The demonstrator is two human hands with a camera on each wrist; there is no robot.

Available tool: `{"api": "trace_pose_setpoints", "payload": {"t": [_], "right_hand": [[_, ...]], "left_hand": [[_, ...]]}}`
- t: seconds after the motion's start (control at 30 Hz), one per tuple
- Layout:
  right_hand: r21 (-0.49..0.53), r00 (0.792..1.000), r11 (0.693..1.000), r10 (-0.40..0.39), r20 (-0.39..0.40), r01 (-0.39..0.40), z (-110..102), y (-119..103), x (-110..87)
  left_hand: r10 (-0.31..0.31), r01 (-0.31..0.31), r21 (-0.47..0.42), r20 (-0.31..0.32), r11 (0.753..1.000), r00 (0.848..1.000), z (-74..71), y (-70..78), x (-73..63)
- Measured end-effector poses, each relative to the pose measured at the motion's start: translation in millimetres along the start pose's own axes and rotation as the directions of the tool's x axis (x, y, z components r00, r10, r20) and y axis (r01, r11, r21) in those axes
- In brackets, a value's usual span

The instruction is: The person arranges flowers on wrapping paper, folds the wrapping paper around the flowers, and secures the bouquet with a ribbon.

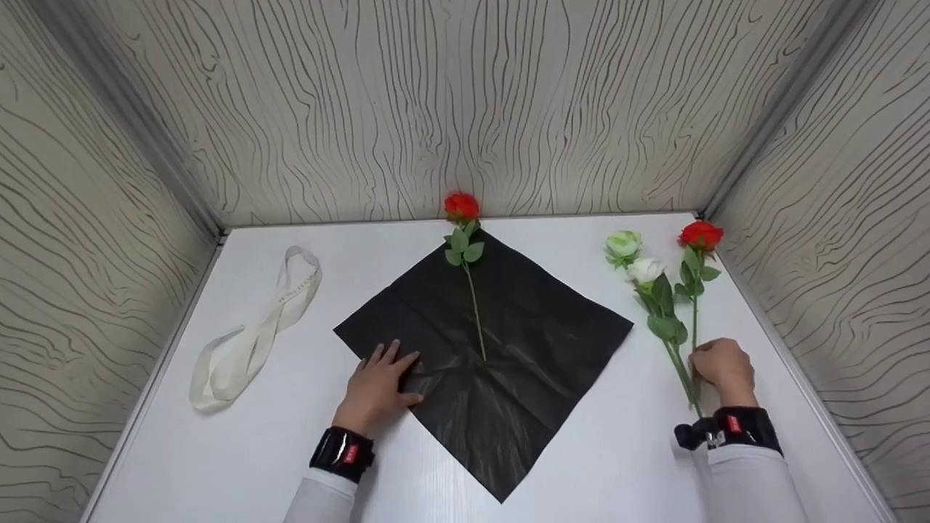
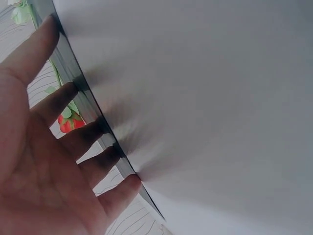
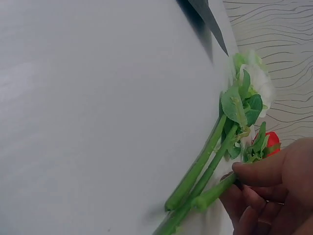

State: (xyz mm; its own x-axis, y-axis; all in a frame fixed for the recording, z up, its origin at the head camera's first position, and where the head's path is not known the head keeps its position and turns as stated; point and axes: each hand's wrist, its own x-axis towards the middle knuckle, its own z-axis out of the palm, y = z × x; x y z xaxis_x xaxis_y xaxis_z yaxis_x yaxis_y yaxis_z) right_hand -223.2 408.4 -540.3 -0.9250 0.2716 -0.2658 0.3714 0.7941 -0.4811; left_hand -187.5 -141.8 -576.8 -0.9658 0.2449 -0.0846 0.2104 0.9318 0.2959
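Observation:
A square of black wrapping paper [image 1: 559,327] lies cornerwise on the table, creased in its lower half. One red rose [image 1: 461,207] rests on it, its bloom past the far corner and its stem toward the middle. My left hand [image 1: 378,388], fingers spread, touches the paper's lower left edge; in the left wrist view its fingertips [image 2: 131,182] meet that edge. On the right, my right hand [image 1: 725,367] pinches the stem of a second red rose [image 1: 700,236] between thumb and fingers. Beside it lie a white flower [image 1: 645,270] and a pale green flower [image 1: 623,247], stems together.
A loosely looped cream ribbon [image 1: 251,341] lies at the left of the white table [image 1: 429,472]. Wood-grain patterned panels [image 1: 465,102] stand behind the table and along both sides.

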Motion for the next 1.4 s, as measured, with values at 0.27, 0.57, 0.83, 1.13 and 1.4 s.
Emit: {"api": "trace_pose_setpoints", "payload": {"t": [0.27,0.57,0.83,1.13,1.4], "right_hand": [[0.057,0.994,0.998,-0.02,-0.104,0.026,-4.0,-22.0,0.0],[0.261,0.976,0.959,-0.056,-0.209,0.111,11.3,-74.3,-1.1],[0.476,0.978,0.855,-0.152,-0.144,0.203,53.7,-135.5,-2.6],[0.486,0.96,0.829,-0.259,-0.105,0.277,107.1,-192.9,-8.1],[0.382,0.95,0.87,-0.299,-0.091,0.311,138.8,-224.8,-6.6]], "left_hand": [[0.003,-0.003,0.016,0.002,1.0,1.0,-0.9,-1.7,0.4],[-0.002,0.002,0.004,0.003,1.0,1.0,-1.1,-1.3,0.2],[0.007,-0.007,0.006,0.0,1.0,1.0,1.7,0.7,2.5],[0.006,-0.006,0.009,-0.001,1.0,1.0,-1.5,2.1,3.5],[0.009,-0.009,0.016,0.01,1.0,1.0,-1.8,0.2,2.2]]}}
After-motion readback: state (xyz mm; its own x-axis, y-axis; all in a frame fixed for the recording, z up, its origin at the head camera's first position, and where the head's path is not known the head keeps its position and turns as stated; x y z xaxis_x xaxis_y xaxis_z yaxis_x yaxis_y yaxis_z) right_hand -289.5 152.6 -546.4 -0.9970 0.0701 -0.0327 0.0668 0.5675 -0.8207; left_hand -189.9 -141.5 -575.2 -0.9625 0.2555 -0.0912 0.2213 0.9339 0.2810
